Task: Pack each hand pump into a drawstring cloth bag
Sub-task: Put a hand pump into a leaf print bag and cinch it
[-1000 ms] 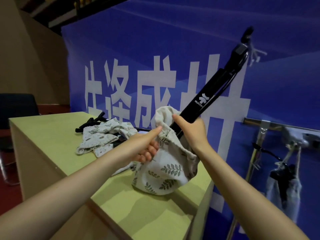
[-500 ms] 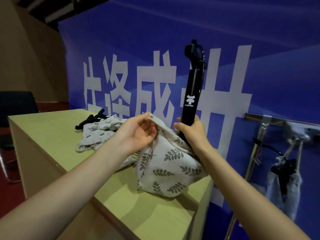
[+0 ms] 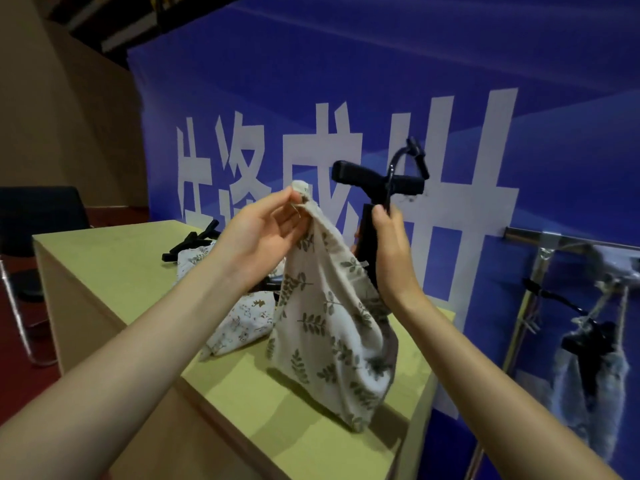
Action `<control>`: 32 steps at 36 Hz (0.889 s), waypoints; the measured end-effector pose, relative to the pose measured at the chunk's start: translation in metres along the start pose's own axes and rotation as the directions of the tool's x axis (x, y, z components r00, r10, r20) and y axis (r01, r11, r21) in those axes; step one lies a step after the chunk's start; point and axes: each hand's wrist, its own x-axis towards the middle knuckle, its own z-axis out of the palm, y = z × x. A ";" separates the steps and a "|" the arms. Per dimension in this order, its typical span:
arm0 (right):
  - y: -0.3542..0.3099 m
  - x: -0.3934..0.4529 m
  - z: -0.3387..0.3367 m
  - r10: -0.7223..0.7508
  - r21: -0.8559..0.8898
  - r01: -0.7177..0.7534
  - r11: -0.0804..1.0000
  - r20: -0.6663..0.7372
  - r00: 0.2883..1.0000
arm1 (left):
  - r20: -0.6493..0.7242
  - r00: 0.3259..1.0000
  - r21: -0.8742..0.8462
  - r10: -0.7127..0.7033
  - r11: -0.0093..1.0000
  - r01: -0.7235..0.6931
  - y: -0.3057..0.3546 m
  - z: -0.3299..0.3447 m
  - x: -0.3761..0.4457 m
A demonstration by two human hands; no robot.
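Head view: the left hand [image 3: 263, 233] pinches the top hem of the leaf-print drawstring bag [image 3: 329, 327], holding it up over the right end of the tabletop [image 3: 114, 258]. The right hand [image 3: 388, 251] has its fingers closed around the shaft of the black hand pump [image 3: 377, 183], whose body is mostly down inside the bag, with the T-handle above the mouth. The step in hand looks like insertion, nearly finished. Next, the handle needs lowering past the hem before the cord is pulled. More bags [image 3: 242, 320] and another pump [image 3: 190, 242] lie farther left.
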 end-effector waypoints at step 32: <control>0.000 -0.011 0.015 -0.169 -0.106 0.186 0.977 0.150 0.974 | 0.101 0.864 0.511 0.494 0.719 -0.471 0.008 -0.009 0.004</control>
